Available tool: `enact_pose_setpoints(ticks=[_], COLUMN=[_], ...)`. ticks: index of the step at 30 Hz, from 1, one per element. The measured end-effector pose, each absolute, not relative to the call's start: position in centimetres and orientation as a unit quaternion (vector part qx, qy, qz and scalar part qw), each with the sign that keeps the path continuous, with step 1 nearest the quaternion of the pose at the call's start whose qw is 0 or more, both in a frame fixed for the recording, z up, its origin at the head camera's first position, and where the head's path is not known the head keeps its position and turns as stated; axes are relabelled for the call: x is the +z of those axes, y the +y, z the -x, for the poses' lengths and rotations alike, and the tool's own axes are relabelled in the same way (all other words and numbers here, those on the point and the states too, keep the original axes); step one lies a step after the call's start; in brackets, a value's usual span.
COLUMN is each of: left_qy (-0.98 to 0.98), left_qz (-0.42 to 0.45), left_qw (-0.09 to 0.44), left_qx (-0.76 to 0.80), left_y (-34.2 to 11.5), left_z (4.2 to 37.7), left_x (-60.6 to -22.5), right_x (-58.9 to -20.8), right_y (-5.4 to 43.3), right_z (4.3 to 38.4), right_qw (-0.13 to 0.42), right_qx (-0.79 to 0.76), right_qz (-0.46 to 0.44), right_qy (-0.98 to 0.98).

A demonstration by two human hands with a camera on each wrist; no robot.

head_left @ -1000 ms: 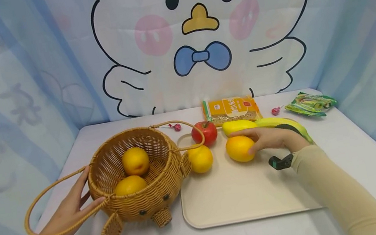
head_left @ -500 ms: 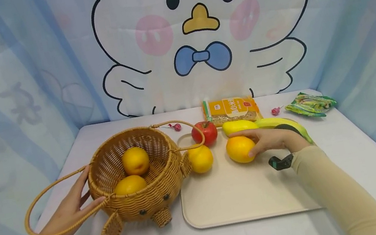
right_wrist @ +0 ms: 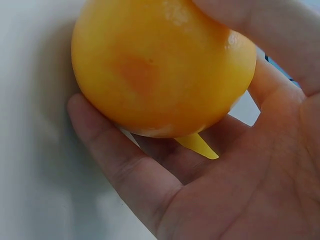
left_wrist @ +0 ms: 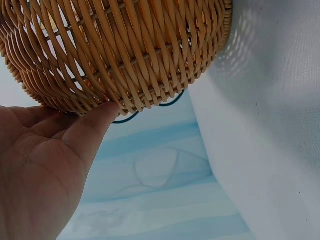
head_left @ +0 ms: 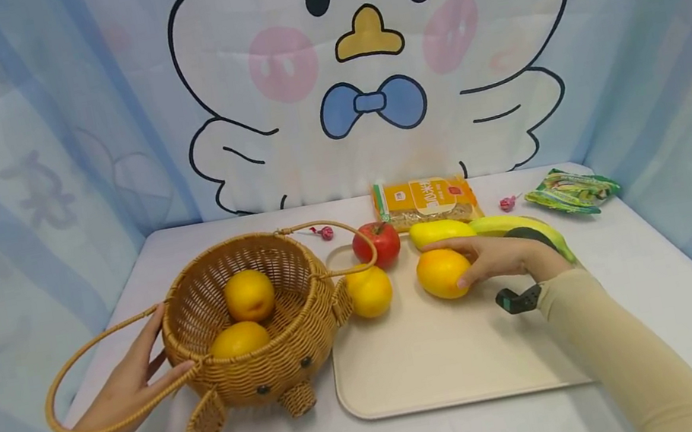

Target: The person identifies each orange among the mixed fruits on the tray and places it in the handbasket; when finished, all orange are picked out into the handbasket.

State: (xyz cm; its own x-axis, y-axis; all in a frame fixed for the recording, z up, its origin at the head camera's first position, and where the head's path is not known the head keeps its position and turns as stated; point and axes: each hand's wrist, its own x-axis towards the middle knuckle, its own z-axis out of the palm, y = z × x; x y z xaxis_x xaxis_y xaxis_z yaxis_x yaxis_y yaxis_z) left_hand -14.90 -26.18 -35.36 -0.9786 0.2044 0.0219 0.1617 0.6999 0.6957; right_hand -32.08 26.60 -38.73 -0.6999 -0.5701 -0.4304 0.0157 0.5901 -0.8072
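Observation:
My left hand (head_left: 123,394) rests against the left side of a round wicker basket (head_left: 316,322) with a pig face; its fingers and thumb are spread along the wall under the looped handle. In the left wrist view the thumb touches the weave. Two yellow-orange fruits, one behind (head_left: 249,295) and one in front (head_left: 239,340), lie in the basket. Over the beige tray (head_left: 441,361) my right hand (head_left: 499,255) holds an oval yellow-orange fruit (head_left: 442,276) between thumb and fingers. The right wrist view shows its smooth, shiny skin (right_wrist: 160,65); the fingertips behind it are partly hidden.
A yellow fruit (head_left: 370,293) and a red apple (head_left: 377,245) sit by the basket's right handle. Behind my right hand lie a yellow-green fruit (head_left: 441,232) and a banana (head_left: 521,222). An orange grain packet (head_left: 430,201), lollipops and a green packet (head_left: 571,192) line the back.

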Motion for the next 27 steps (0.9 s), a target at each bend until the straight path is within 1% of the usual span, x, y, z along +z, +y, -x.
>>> enact_pose_setpoints(ticks=[15,27], left_qy=[0.919,0.918], left_qz=[-0.098,-0.103], left_qw=[0.032,0.032], left_qx=[0.379,0.381], left_y=[-26.09,-26.13], left_z=[14.88,14.84], left_x=[-35.27,-35.25], right_x=[-37.96,-37.85], right_y=[25.78,25.74], right_z=[31.76,31.55], right_qw=[0.348,0.342], right_qx=[-0.408,-0.415], right_qz=[0.132,0.134], right_qy=[0.834,0.832])
